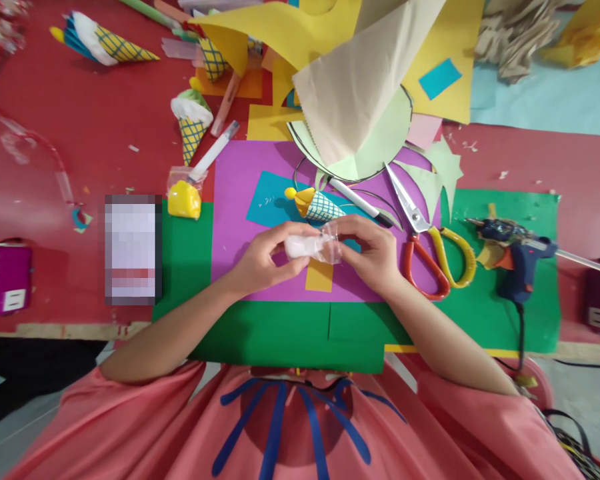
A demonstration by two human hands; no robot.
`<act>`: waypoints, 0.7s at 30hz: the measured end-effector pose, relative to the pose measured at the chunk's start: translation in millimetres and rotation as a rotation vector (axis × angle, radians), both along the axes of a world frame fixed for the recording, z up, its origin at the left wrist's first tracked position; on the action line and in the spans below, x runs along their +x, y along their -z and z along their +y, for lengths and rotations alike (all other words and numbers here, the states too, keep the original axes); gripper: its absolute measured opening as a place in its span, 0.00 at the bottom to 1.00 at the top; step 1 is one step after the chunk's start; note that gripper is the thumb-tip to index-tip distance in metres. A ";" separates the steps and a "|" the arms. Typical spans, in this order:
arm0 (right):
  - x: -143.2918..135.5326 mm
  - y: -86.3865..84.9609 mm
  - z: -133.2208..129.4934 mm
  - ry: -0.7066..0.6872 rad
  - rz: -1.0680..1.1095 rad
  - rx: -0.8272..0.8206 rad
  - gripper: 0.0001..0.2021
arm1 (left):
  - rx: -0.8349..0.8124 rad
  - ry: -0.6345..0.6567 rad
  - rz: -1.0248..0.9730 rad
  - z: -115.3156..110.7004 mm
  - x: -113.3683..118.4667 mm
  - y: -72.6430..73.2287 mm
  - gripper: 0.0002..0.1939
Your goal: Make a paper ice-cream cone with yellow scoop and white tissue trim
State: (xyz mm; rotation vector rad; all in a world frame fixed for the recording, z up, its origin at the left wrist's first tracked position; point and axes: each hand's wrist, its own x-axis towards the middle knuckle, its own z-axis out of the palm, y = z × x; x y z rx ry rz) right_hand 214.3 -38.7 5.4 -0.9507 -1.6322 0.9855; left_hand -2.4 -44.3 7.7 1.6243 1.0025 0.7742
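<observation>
A small clear plastic bag with a white lump in it (303, 247) is held level between my two hands. My left hand (267, 263) has its thumb and fingers closed round the white lump. Opposite it, my right hand (373, 253) pinches the bag's loose clear end. Just beyond the fingers lies a little paper ice-cream cone (323, 205) with a blue grid pattern, a yellow top and a yellow ball. A white pen (357, 200) rests behind my right hand. Scissors (420, 230) with red and yellow handles lie open to its right.
A blue glue gun (523, 257) lies on the green sheet (510, 333) at right. At left are a phone-like blurred rectangle (133, 250), a bagged yellow lump (184, 199) and finished-looking cones (193, 127). Purple paper (235, 180) lies under my hands; a beige paper cone (355, 87) stands behind.
</observation>
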 end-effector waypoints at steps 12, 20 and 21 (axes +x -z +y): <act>0.9 -0.1 2.3 -0.114 -0.054 0.020 0.08 | 0.045 0.039 -0.003 -0.2 -1.8 0.6 0.22; 1.0 -0.3 3.3 -0.079 -0.049 -0.022 0.10 | 0.105 -0.075 0.091 0.4 -3.1 8.4 0.24; 0.8 0.3 3.0 -0.056 -0.040 -0.037 0.11 | 0.172 -0.095 0.095 1.3 -2.2 7.8 0.23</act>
